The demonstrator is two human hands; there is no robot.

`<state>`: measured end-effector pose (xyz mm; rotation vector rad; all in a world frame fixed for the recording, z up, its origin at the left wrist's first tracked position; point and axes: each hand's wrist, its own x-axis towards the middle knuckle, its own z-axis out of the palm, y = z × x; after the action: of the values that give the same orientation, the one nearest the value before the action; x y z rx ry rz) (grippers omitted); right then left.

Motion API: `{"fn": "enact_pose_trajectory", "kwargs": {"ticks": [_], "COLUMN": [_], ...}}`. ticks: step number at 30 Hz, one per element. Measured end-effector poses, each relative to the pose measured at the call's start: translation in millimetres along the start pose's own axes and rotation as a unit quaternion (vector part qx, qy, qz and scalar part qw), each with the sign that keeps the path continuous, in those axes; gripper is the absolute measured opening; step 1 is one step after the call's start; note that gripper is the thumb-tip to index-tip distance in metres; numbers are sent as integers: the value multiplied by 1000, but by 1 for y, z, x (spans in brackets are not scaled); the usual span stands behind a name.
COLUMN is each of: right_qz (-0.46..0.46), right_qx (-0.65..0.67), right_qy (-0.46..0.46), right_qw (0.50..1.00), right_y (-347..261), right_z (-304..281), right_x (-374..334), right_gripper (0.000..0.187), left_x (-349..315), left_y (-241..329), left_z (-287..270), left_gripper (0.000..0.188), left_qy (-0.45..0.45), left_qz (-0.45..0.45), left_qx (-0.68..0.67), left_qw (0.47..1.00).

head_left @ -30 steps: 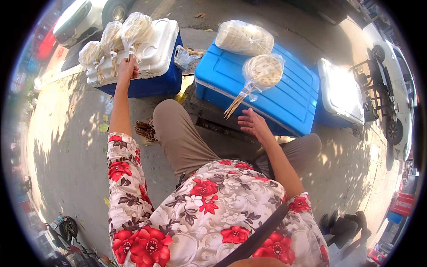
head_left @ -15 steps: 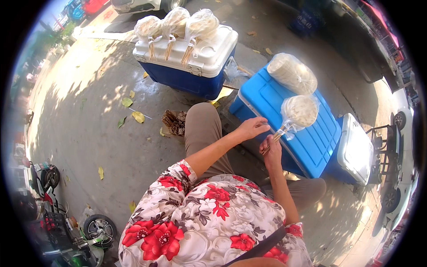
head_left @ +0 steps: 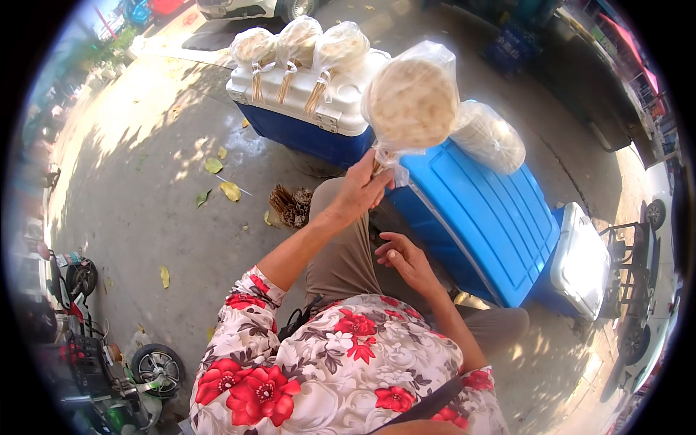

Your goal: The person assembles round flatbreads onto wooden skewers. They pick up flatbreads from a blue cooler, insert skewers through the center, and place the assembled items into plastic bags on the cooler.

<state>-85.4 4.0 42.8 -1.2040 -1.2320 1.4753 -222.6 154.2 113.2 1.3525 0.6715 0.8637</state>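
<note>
My left hand (head_left: 355, 190) is closed round the gathered sticks below a clear plastic bag of pale, round, flat food on sticks (head_left: 413, 101). The bag stands raised, round end up, in front of the blue box's near corner. My right hand (head_left: 407, 259) hovers over my lap with nothing in it, its fingers loosely bent and apart. Behind the raised bag lies another clear bag of pale round pieces (head_left: 489, 138) on the blue lid (head_left: 478, 217). Three similar tied bags, one of them a stick bundle (head_left: 341, 49), rest on the white cooler lid (head_left: 348, 94).
A blue cooler body (head_left: 301, 134) stands ahead to the left. Beside my knee on the ground is a bunch of brown sticks (head_left: 291, 206). A white-lidded cooler (head_left: 580, 254) adjoins the blue box at the right. A parked scooter (head_left: 109, 370) is at lower left.
The bagged stick bundle has gone from my right hand to my left and been lifted up and leftward off the blue lid. My right hand has drawn back, its fingers loosened.
</note>
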Motion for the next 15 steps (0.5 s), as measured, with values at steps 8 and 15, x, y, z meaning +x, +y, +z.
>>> {"fn": "enact_pose_trajectory", "kwargs": {"ticks": [8, 15], "right_qz": [143, 154], "right_qx": [-3, 25], "right_qy": [30, 34], "right_qw": [989, 987], "right_y": [53, 47], "right_z": [-4, -8], "right_x": [-41, -42], "right_gripper": [35, 34], "left_x": [151, 189], "left_y": [56, 10], "left_z": [-193, -216], "left_gripper": [11, 14], "left_qy": [18, 100], "left_qz": [-34, -97], "left_qx": [110, 80], "left_qw": [993, 987]}}
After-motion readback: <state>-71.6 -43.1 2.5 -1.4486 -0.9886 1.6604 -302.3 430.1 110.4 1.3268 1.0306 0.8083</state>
